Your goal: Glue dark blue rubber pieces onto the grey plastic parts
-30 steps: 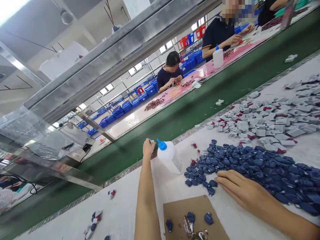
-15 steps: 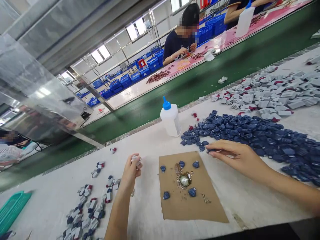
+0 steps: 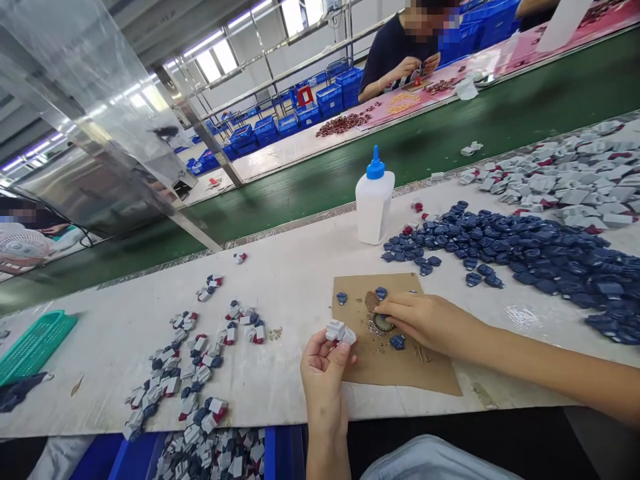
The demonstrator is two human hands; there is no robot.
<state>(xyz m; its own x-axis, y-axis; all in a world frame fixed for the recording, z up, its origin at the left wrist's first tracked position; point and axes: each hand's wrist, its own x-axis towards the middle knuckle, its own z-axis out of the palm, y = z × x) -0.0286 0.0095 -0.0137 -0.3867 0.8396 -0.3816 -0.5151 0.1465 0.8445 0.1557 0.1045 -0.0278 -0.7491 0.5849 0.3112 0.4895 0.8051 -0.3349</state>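
White table (image 3: 280, 383), near side: my left hand (image 3: 324, 368) pinches grey parts (image 3: 336, 330); hold these steady. My right hand (image 3: 430, 325) bends over the dish (image 3: 383, 325); its grip I cannot tell.

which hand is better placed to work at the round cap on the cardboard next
Likely the right hand: it reaches over the cardboard to the round cap. The left hand is farther off, near the cardboard's left edge, and holds a white piece.
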